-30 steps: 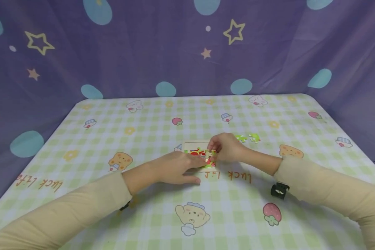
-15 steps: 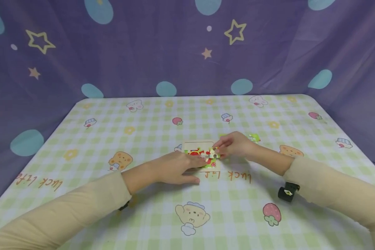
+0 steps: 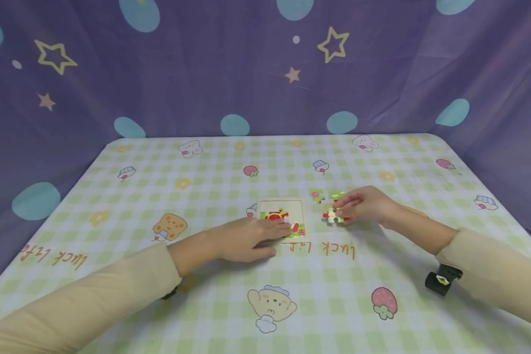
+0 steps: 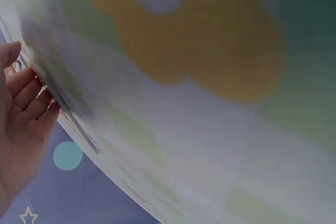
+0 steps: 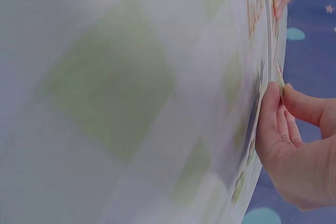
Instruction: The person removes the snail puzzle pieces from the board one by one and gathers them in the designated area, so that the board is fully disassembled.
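Observation:
A shallow wooden puzzle tray [image 3: 304,205] lies mid-table, with brightly printed red and green pieces [image 3: 276,217] in its near part and bare wood at its far side. My left hand [image 3: 248,239] lies over the tray's near left, fingers straight and resting on the pieces. To the right of the tray, my right hand [image 3: 364,205] pinches a jigsaw piece [image 3: 335,215] with pale yellow, red and green print between thumb and fingers. In the right wrist view the right hand [image 5: 294,140] holds that piece by its edge, thumb against fingers.
Loose green jigsaw pieces [image 3: 317,195] lie behind the held piece, partly covered by the right hand. A green checked cloth [image 3: 221,305] with cartoon prints covers the table. A purple curtain [image 3: 265,73] hangs behind the far table edge.
My right hand has moved right, away from the tray, carrying the jigsaw piece out of it. More bare wood now shows in the tray. My left hand has stayed nearly still.

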`<state>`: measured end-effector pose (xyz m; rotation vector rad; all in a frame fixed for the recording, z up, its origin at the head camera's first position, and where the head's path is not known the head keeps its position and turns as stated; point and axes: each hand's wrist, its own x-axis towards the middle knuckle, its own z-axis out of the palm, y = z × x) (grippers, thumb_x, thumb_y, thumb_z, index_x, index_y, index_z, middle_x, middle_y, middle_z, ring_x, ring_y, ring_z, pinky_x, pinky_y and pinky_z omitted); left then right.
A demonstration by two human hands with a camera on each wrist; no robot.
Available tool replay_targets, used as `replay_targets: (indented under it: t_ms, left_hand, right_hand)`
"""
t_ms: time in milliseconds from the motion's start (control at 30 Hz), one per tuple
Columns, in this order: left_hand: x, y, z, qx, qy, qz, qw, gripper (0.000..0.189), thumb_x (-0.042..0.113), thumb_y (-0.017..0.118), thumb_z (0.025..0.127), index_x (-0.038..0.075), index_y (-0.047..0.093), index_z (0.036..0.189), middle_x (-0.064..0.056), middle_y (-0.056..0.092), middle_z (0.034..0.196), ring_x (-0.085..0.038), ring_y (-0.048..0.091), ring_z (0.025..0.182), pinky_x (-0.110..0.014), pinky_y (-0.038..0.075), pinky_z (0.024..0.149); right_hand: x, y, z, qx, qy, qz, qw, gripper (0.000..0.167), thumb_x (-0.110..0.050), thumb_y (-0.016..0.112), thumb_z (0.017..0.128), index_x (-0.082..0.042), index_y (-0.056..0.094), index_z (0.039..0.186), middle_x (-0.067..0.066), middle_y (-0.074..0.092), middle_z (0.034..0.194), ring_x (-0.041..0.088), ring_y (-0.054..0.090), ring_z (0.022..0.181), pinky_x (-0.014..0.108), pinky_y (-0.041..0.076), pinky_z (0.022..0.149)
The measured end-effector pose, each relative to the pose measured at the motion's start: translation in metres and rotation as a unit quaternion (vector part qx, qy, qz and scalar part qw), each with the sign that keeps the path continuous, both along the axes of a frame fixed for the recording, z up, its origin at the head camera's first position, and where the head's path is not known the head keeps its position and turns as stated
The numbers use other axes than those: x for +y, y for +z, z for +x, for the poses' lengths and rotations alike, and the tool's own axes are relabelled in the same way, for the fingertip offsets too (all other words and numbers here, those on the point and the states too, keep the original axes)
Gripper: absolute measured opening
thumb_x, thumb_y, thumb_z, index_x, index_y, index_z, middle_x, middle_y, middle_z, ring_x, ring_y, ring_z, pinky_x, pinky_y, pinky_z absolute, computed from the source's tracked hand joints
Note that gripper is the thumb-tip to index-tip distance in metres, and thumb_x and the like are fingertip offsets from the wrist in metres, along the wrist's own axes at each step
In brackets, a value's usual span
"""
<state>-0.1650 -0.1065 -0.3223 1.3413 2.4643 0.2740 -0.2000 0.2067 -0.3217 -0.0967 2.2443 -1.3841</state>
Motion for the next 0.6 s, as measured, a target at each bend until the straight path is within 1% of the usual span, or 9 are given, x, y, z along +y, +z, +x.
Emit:
replay_targets:
  t_ms: [100, 167, 267, 433, 500, 600]
  left_hand:
    - [-0.001, -0.001, 0.001, 0.000, -0.003, 0.008, 1.0000, 0.053, 0.032, 0.049, 0.100, 0.017, 0.036, 0.149, 0.000, 0.034, 0.156, -0.013, 0.031, 0.146, -0.036, 0.031, 0.119]
    - [-0.001, -0.001, 0.001, 0.001, -0.002, 0.008, 1.0000, 0.052, 0.032, 0.047, 0.101, 0.017, 0.036, 0.149, 0.001, 0.034, 0.156, -0.013, 0.031, 0.146, -0.036, 0.030, 0.119]
    - [-0.001, 0.000, 0.002, 0.000, -0.001, 0.007, 1.0000, 0.052, 0.033, 0.046, 0.101, 0.017, 0.035, 0.149, 0.001, 0.033, 0.156, -0.013, 0.030, 0.146, -0.036, 0.030, 0.120]
    - [-0.001, 0.000, 0.002, -0.002, 0.002, 0.010, 0.9999, 0.051, 0.033, 0.045, 0.102, 0.017, 0.036, 0.149, 0.001, 0.034, 0.156, -0.012, 0.029, 0.146, -0.036, 0.029, 0.120]
    - [-0.001, 0.000, 0.002, -0.002, 0.003, 0.010, 0.9999, 0.050, 0.033, 0.044, 0.102, 0.017, 0.037, 0.149, 0.001, 0.034, 0.156, -0.012, 0.029, 0.146, -0.036, 0.029, 0.120]
    - [-0.001, -0.001, 0.002, -0.001, 0.003, 0.009, 1.0000, 0.050, 0.034, 0.044, 0.102, 0.017, 0.037, 0.149, 0.001, 0.035, 0.155, -0.012, 0.029, 0.146, -0.036, 0.029, 0.120]
  right_hand:
    - [0.013, 0.001, 0.002, -0.002, -0.011, 0.007, 0.9999, 0.040, -0.008, 0.071, 0.085, 0.013, 0.060, 0.117, 0.000, 0.075, 0.096, 0.005, 0.071, 0.077, 0.029, 0.060, 0.079]
    - [0.021, 0.002, 0.003, -0.003, -0.010, 0.016, 0.9998, 0.041, -0.010, 0.071, 0.085, 0.012, 0.060, 0.118, -0.004, 0.075, 0.092, 0.005, 0.070, 0.078, 0.029, 0.060, 0.079]
    - [0.033, 0.001, 0.005, -0.007, -0.002, 0.029, 0.9995, 0.042, -0.013, 0.070, 0.087, 0.011, 0.060, 0.120, -0.005, 0.074, 0.097, 0.003, 0.070, 0.079, 0.028, 0.060, 0.079]
    - [0.050, -0.001, 0.006, -0.019, 0.006, 0.045, 0.9988, 0.044, -0.015, 0.069, 0.089, 0.010, 0.059, 0.123, -0.001, 0.072, 0.107, 0.002, 0.070, 0.083, 0.027, 0.060, 0.081]
    - [0.055, -0.001, 0.007, -0.021, 0.000, 0.042, 0.9989, 0.045, -0.013, 0.068, 0.089, 0.011, 0.057, 0.125, 0.000, 0.072, 0.107, 0.002, 0.070, 0.084, 0.029, 0.059, 0.082]
    - [0.061, 0.000, 0.006, -0.020, -0.019, 0.048, 0.9985, 0.046, -0.013, 0.069, 0.088, 0.012, 0.056, 0.124, -0.004, 0.073, 0.099, 0.002, 0.069, 0.083, 0.029, 0.060, 0.082]
